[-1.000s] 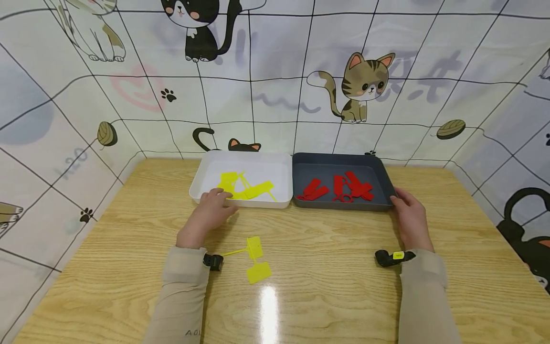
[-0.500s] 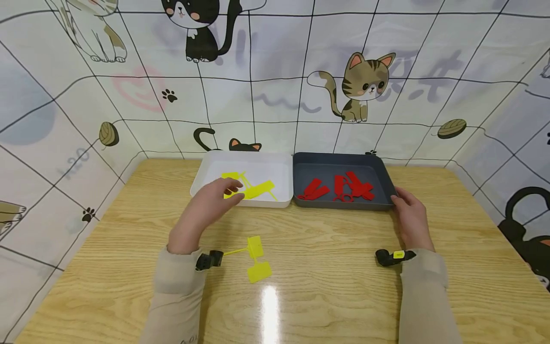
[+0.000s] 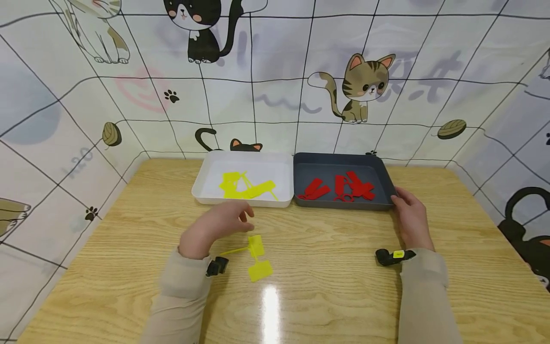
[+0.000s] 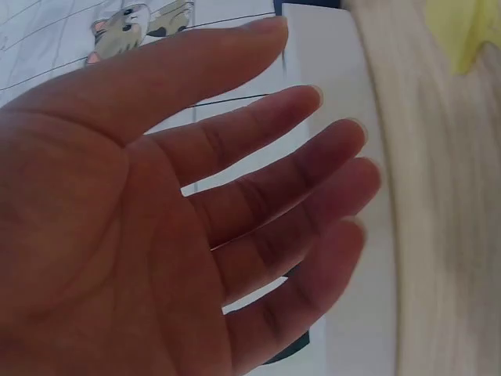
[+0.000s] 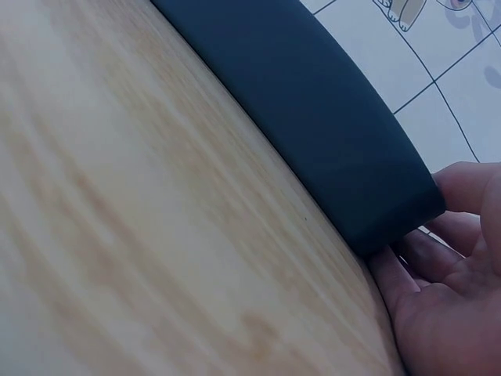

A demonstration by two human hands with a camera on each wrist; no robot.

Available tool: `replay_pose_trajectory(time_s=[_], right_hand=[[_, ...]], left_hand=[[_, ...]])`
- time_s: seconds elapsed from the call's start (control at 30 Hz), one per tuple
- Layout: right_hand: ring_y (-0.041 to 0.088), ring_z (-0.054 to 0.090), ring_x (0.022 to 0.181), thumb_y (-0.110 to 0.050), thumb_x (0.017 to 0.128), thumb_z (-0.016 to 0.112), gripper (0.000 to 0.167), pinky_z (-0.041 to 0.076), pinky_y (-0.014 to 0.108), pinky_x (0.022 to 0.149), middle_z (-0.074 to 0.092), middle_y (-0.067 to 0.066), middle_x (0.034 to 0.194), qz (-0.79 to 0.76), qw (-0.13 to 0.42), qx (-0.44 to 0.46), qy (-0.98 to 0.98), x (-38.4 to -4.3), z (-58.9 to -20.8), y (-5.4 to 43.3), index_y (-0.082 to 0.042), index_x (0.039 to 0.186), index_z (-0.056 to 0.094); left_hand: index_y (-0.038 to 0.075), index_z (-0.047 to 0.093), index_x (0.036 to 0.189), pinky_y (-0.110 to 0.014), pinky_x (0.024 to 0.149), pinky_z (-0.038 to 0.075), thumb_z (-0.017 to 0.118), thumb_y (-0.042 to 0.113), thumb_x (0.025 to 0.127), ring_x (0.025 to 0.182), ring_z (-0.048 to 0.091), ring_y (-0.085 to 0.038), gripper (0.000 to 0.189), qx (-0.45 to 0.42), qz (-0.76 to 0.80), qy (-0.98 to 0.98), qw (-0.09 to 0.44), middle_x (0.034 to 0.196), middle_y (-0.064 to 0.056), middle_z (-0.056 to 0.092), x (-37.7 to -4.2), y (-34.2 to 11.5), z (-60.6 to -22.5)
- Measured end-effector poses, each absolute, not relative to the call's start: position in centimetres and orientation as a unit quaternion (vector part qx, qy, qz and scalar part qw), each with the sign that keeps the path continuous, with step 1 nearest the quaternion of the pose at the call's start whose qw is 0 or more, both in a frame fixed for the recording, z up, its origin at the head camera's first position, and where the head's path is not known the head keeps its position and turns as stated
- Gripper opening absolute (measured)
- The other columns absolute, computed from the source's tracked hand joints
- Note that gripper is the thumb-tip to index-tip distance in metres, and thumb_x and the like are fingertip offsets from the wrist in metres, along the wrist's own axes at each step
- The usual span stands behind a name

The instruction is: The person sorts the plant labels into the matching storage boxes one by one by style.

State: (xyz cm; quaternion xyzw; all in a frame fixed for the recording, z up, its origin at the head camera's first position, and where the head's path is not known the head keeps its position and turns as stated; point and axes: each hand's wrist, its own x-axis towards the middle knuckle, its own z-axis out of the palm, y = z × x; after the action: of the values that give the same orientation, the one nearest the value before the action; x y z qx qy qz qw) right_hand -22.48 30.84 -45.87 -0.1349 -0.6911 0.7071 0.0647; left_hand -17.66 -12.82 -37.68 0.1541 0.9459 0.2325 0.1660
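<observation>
My left hand (image 3: 219, 225) hovers over the table in front of the white tray (image 3: 198, 188), its fingers loosely bent and nothing held, as the left wrist view shows. Just beyond its fingertips lie flat yellow tags with thin stems (image 3: 259, 271) on the wood. Inside the white tray is a loose pile of similar yellow tags (image 3: 259, 188). My right hand (image 3: 411, 215) grips the front right corner of the dark grey tray (image 3: 343, 205); in the right wrist view its fingers wrap that tray's corner (image 5: 337, 141). Several flat red pieces (image 3: 363, 190), some with rings, lie in the dark tray.
Both trays stand side by side at the back of the wooden table (image 3: 326, 286), close to a wall covering (image 3: 275, 100) printed with cats and grid lines. Bright glare (image 3: 270, 310) shows on the table near the front.
My left hand has left the white tray, first lifting over its front rim, then moving back and right toward the yellow tags on the table. My right hand stays at the dark tray's corner.
</observation>
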Motion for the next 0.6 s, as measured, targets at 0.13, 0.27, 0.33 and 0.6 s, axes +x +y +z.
replay_pose_trajectory(time_s=[0.13, 0.27, 0.33, 0.6], right_hand=[[0.013, 0.030, 0.126, -0.025, 0.090, 0.052, 0.052, 0.027, 0.019, 0.099, 0.026, 0.007, 0.143, 0.707, 0.065, -0.135, -0.691, -22.4, -45.9, 30.8, -0.010, 0.137, 0.035], [0.013, 0.029, 0.127, -0.026, 0.090, 0.052, 0.053, 0.027, 0.019, 0.100, 0.025, 0.007, 0.144, 0.705, 0.063, -0.134, -0.694, -22.2, -45.9, 30.8, -0.010, 0.138, 0.035], [0.013, 0.029, 0.127, -0.026, 0.090, 0.051, 0.053, 0.026, 0.019, 0.100, 0.025, 0.007, 0.144, 0.704, 0.063, -0.132, -0.695, -22.2, -45.9, 30.7, -0.010, 0.138, 0.035], [0.013, 0.030, 0.126, -0.026, 0.091, 0.051, 0.051, 0.027, 0.019, 0.100, 0.026, 0.007, 0.143, 0.702, 0.071, -0.130, -0.697, -22.2, -45.9, 30.6, -0.010, 0.137, 0.036]], left_hand=[[0.011, 0.059, 0.101, -0.031, 0.073, 0.042, 0.068, 0.025, 0.078, 0.078, 0.049, -0.016, 0.028, 0.149, 0.220, 0.945, 0.188, 0.090, -0.001, 0.056, -17.7, -12.6, -38.8], [0.012, 0.060, 0.093, -0.030, 0.072, 0.041, 0.071, 0.023, 0.075, 0.076, 0.048, -0.014, 0.024, 0.159, 0.210, 0.943, 0.202, 0.087, 0.000, 0.054, -17.5, -12.3, -39.5], [0.012, 0.060, 0.090, -0.029, 0.070, 0.041, 0.071, 0.020, 0.074, 0.073, 0.048, -0.014, 0.021, 0.161, 0.204, 0.945, 0.199, 0.084, 0.000, 0.051, -17.3, -12.3, -39.6], [0.011, 0.058, 0.083, -0.028, 0.062, 0.038, 0.068, 0.007, 0.070, 0.067, 0.045, -0.016, 0.017, 0.147, 0.201, 0.947, 0.204, 0.080, -0.003, 0.044, -17.1, -12.4, -39.5]])
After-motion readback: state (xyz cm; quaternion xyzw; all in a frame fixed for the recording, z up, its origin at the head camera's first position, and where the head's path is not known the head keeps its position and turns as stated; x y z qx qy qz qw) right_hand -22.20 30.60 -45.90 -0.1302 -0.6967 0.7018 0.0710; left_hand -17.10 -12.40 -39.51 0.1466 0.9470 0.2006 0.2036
